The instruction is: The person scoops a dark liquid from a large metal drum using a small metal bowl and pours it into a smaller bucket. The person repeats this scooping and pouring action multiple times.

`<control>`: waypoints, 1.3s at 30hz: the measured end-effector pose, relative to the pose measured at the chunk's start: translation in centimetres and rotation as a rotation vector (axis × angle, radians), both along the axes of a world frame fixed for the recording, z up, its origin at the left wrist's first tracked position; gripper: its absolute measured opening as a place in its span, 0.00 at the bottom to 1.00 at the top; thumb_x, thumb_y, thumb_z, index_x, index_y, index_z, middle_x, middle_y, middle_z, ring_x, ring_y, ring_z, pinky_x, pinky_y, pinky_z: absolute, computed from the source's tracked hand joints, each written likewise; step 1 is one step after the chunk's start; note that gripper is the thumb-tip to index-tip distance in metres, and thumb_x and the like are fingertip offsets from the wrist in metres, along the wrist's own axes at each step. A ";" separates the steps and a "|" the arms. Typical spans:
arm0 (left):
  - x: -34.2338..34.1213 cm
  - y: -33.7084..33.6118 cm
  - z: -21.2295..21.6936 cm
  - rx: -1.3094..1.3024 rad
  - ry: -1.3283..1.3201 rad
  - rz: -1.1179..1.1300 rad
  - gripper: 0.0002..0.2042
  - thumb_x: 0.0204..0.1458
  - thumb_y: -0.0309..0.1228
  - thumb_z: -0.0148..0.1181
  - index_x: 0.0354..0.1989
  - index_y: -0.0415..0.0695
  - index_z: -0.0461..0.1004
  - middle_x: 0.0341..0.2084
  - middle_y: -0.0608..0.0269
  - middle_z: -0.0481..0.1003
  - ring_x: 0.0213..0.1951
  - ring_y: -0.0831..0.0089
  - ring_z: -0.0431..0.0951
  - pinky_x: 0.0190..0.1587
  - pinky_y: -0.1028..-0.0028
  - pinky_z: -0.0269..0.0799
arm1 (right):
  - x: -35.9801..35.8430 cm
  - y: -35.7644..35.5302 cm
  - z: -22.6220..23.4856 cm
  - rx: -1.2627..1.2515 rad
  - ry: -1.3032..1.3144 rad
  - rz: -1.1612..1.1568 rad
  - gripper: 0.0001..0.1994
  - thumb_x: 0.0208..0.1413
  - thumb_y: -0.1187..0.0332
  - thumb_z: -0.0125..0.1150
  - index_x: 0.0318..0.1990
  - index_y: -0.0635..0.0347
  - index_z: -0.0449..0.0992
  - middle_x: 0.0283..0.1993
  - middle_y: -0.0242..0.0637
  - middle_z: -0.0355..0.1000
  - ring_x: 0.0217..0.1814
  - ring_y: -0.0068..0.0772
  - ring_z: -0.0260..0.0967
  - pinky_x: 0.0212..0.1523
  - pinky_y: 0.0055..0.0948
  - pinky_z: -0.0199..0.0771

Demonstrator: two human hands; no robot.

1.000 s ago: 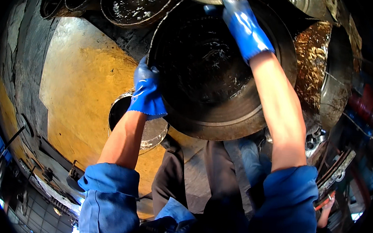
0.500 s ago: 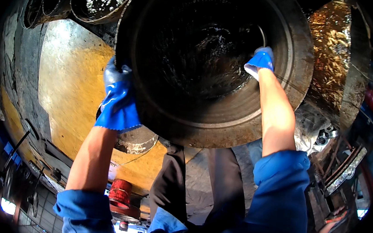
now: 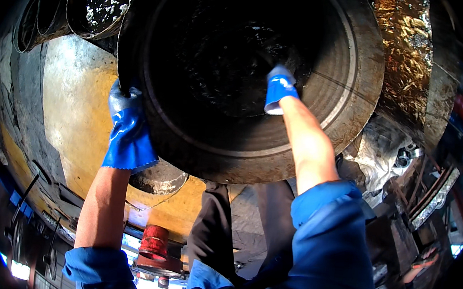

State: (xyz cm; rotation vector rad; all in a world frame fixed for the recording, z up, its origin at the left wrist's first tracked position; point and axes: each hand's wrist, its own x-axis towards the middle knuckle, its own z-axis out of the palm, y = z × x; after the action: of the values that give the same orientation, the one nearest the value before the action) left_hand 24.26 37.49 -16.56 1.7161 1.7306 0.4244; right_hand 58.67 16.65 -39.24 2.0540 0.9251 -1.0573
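Across the upper middle of the frame the big dark round pan [image 3: 248, 75] now fills the view, closer than a moment ago. The left hand [image 3: 126, 131] clamps its rim at centre left, fingers wrapped over the edge. The right hand [image 3: 279, 88] has slid from the rim into the wet bowl (its grip I cannot tell), so the work looks to be shifting inside.

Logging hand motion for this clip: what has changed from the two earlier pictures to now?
The right hand moved from the big pan's far rim down into its dark inside. The pan fills more of the view. The left hand still grips the near-left rim.
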 end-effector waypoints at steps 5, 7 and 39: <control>0.3 0.2 0.4 -0.070 0.060 0.004 0.12 0.53 0.25 0.54 0.45 0.37 0.75 0.35 0.58 0.80 0.37 0.69 0.78 0.42 0.70 0.72 | -8.1 -0.5 -0.9 0.270 -0.002 -0.105 0.18 0.61 0.63 0.44 0.57 0.46 0.72 0.59 0.39 0.69 0.60 0.46 0.68 0.57 0.47 0.67; -0.2 0.3 1.1 -0.122 0.091 0.031 0.14 0.52 0.22 0.52 0.47 0.37 0.74 0.38 0.55 0.80 0.41 0.65 0.80 0.46 0.69 0.73 | -11.1 0.1 -0.1 0.297 0.119 -0.113 0.22 0.63 0.64 0.38 0.64 0.46 0.64 0.68 0.38 0.60 0.69 0.49 0.57 0.66 0.52 0.56; 1.7 -0.5 5.0 -0.195 0.017 0.054 0.18 0.49 0.28 0.57 0.50 0.49 0.73 0.40 0.45 0.77 0.43 0.47 0.77 0.46 0.56 0.73 | -0.7 19.9 42.7 0.522 0.790 -0.825 0.19 0.56 0.60 0.63 0.49 0.65 0.74 0.40 0.39 0.76 0.32 0.33 0.74 0.29 0.35 0.78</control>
State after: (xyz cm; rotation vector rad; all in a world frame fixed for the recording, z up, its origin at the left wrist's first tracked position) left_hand 26.00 37.01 -11.59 1.5419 1.7711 0.2563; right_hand 57.98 36.51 3.42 2.5596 0.7335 -2.3916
